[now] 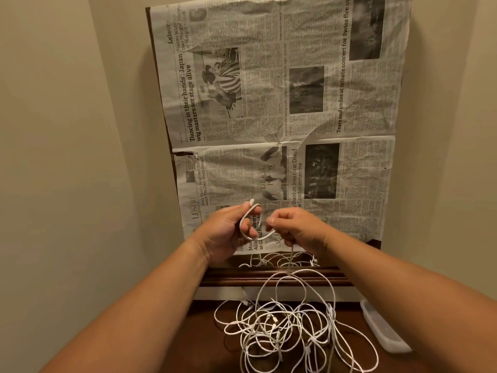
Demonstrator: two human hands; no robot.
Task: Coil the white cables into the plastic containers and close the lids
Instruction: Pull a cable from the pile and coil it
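Starting the 1st coil: left hand (231,227) pinching a small loop of 1 white cable (251,224), right hand (297,227) closed on its trailing length above the tangled pile (290,327). Next, probably feeding more loops; container (383,329) waiting at the right.

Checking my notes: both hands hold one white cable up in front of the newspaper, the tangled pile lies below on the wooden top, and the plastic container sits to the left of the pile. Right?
Not quite. In the head view the plastic container sits to the right of the tangled pile. The rest holds: left hand and right hand hold one cable before the newspaper.
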